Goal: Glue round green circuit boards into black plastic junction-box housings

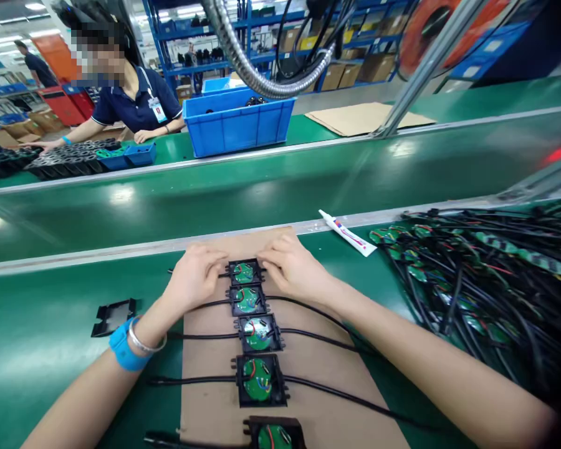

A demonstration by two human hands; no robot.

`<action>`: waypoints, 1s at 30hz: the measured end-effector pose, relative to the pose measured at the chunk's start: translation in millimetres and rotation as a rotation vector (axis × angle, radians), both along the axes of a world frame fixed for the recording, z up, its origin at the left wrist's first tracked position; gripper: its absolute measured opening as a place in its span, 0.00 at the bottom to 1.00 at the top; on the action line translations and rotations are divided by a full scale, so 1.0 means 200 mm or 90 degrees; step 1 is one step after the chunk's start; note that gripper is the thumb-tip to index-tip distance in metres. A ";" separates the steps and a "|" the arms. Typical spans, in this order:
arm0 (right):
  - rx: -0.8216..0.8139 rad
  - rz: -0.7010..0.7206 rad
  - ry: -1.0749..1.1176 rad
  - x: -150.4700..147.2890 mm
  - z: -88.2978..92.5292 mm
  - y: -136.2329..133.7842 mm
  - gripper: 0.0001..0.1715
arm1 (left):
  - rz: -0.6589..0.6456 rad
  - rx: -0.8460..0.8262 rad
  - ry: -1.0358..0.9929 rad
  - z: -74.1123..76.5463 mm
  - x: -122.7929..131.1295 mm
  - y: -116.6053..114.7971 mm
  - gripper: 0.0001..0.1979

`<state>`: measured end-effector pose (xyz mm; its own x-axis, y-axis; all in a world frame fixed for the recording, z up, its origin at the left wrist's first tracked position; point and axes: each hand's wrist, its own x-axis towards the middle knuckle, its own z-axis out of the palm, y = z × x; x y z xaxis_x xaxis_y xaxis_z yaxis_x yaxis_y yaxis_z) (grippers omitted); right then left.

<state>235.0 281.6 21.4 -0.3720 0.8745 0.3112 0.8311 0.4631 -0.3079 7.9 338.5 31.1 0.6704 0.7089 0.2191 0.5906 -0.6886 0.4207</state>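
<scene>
Black square housings (277,381), five rowed near to far on cardboard (210,358), circuit boards (257,379) seated but uncovered, left hand (196,274) and right hand (292,265) curled narrow at the farthest, grip unclear, cabled boards (477,268) heaped right, apparently unhoused.

Around the left hand (194,277) and right hand (294,268), a green workbench (51,284) is spreading out. Just beyond them, a glossy green strip (243,187) is running crosswise, catching bright glints. Farther off, blue metal shelving (249,31) is rising behind grey floor (341,98). Far beyond the left hand, ceiling lights (35,6) are glowing above a red cabinet (68,105); beyond the right, a metal post (425,65) is slanting upward.
</scene>
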 end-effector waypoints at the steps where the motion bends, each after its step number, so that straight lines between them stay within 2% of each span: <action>1: -0.004 -0.004 -0.033 -0.05 0.02 -0.02 0.15 | 0.014 -0.021 0.011 0.00 -0.02 0.02 0.13; 4: -0.048 0.008 -0.116 -0.22 0.05 -0.05 0.17 | 0.013 -0.066 0.034 -0.04 -0.04 0.06 0.06; 7: -0.075 -0.007 -0.150 -0.32 0.03 -0.06 0.21 | 0.022 -0.095 0.029 -0.10 -0.03 0.07 0.06; 11: -0.090 -0.046 -0.147 -0.34 -0.02 -0.04 0.20 | 0.017 -0.124 0.025 -0.13 -0.02 0.08 0.06; 15: -0.088 -0.055 -0.136 -0.31 -0.03 0.00 0.19 | 0.009 -0.114 0.033 -0.12 -0.02 0.09 0.05; 18: -0.083 -0.055 -0.115 -0.28 -0.01 -0.03 0.18 | 0.020 -0.063 0.033 -0.08 -0.03 0.03 0.06; 21: -0.052 -0.039 -0.108 -0.29 0.02 -0.13 0.18 | 0.017 -0.016 0.025 -0.06 -0.07 -0.08 0.07; 24: -0.050 -0.002 -0.131 -0.34 0.02 -0.23 0.18 | -0.005 -0.036 0.037 -0.08 -0.11 -0.17 0.05; 27: -0.060 0.038 -0.177 -0.40 0.03 -0.26 0.17 | 0.001 -0.067 0.051 -0.11 -0.11 -0.20 0.04; 30: -0.080 0.040 -0.168 -0.40 0.03 -0.24 0.16 | 0.005 -0.060 0.051 -0.13 -0.11 -0.18 0.04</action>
